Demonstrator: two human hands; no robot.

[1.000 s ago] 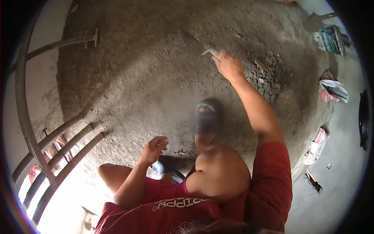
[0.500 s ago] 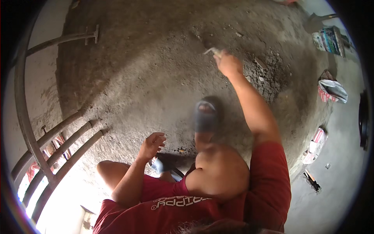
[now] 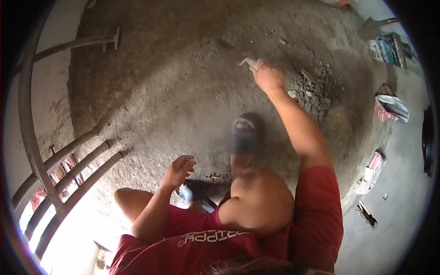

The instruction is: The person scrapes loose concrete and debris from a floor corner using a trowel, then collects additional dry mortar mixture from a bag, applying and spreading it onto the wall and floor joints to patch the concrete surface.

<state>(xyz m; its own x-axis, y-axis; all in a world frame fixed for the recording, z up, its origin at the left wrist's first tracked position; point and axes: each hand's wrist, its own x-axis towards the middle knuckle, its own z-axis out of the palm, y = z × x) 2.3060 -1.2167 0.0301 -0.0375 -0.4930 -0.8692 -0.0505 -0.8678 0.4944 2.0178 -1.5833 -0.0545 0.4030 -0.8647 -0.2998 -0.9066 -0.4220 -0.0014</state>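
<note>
My right hand (image 3: pixel 269 79) is stretched out ahead over the rough floor (image 3: pixel 169 98). Its fingers wrap round the pale handle of a trowel (image 3: pixel 248 62). The tool's bent metal neck points to the far left, and its blade is hard to make out against the grey-brown ground. Close by on the right lies a heap of broken rubble (image 3: pixel 323 87) with a flat shard (image 3: pixel 308 75) on top. My left hand (image 3: pixel 178 172) hangs near my left knee, fingers loosely curled and apart, with nothing visible in it.
A sandalled foot (image 3: pixel 244 135) is planted between my arms. Wooden poles (image 3: pixel 82 167) rise on the left. Along the right wall stand a bucket (image 3: pixel 387 50), a shovel (image 3: pixel 370 28), an open sack (image 3: pixel 392 107) and a red-white bag (image 3: pixel 371 172). A black-bristled brush (image 3: pixel 366 214) lies nearer.
The whole view has shifted slightly. My right hand, still gripping the trowel, has moved very little, and my left hand stays where it was.
</note>
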